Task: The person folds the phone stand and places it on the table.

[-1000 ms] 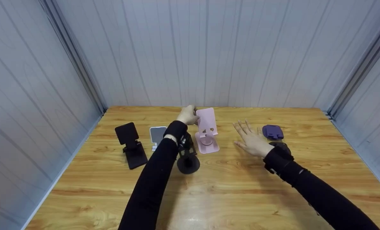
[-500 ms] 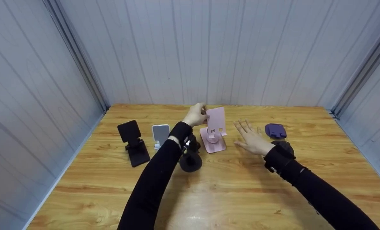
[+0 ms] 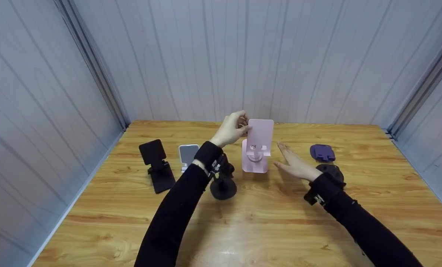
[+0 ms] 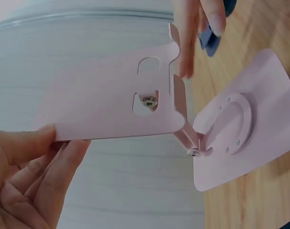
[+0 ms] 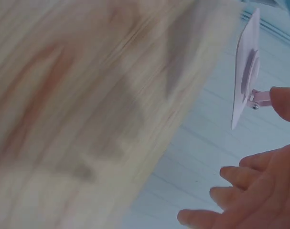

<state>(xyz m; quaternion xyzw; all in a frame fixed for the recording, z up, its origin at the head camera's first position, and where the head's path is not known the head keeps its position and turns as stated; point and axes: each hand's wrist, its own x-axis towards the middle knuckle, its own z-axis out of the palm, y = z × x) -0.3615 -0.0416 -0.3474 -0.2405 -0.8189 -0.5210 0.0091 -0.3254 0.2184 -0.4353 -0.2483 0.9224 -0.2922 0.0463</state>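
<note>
My left hand (image 3: 232, 128) pinches the upper left edge of a pink phone stand (image 3: 261, 130), thumb on the front and fingers behind. In the left wrist view the stand's backrest (image 4: 106, 100) shows two small cutouts and two lips, and a hinged arm joins it to a rounded plate base (image 4: 273, 109). My right hand (image 3: 297, 165) is held just right of the stand with fingers straight and nothing in it. From the right wrist, the base (image 5: 245, 71) appears edge-on against the wall, beyond the thumb.
To the left stand a black phone stand (image 3: 161, 178) and a white-framed grey one (image 3: 188, 152), partly behind my left forearm. A black round-based stand (image 3: 223, 188) sits by that wrist. A folded purple stand (image 3: 323, 152) and a black round piece (image 3: 332, 170) lie right. Walls (image 3: 221, 59) enclose the table.
The left hand has moved the pink stand rightward and turned it to face the front more squarely. My right hand has turned from palm-down to more edge-on beside it.
</note>
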